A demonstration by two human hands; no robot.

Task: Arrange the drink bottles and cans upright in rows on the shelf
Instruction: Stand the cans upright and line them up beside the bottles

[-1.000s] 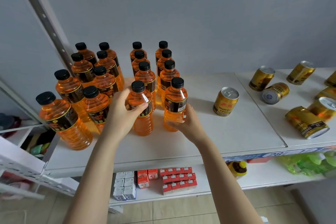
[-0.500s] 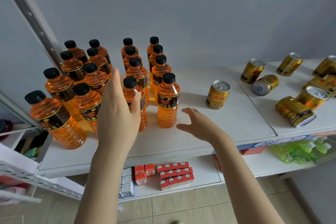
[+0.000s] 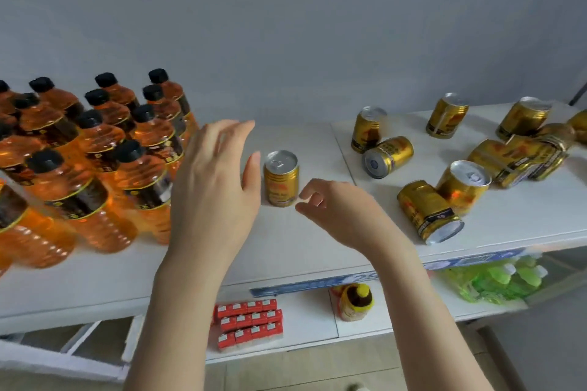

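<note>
Several orange drink bottles (image 3: 95,168) with black caps stand upright in rows at the left of the white shelf (image 3: 301,241). One gold can (image 3: 281,179) stands upright alone in the middle of the shelf. My left hand (image 3: 216,187) hovers just left of that can, fingers spread and holding nothing. My right hand (image 3: 340,209) hovers just right of it, fingers loosely curled and empty. To the right, several gold cans are scattered, some upright (image 3: 446,119) and some lying on their sides (image 3: 427,213).
A lower shelf holds red and white small boxes (image 3: 251,320), a yellow-capped jar (image 3: 354,301) and green bottles (image 3: 495,279). A grey wall (image 3: 286,25) backs the shelf. A seam (image 3: 341,152) divides the two shelf boards.
Both hands let go of the front two bottles and moved right, on either side of the lone upright can. The view has swung to the right.
</note>
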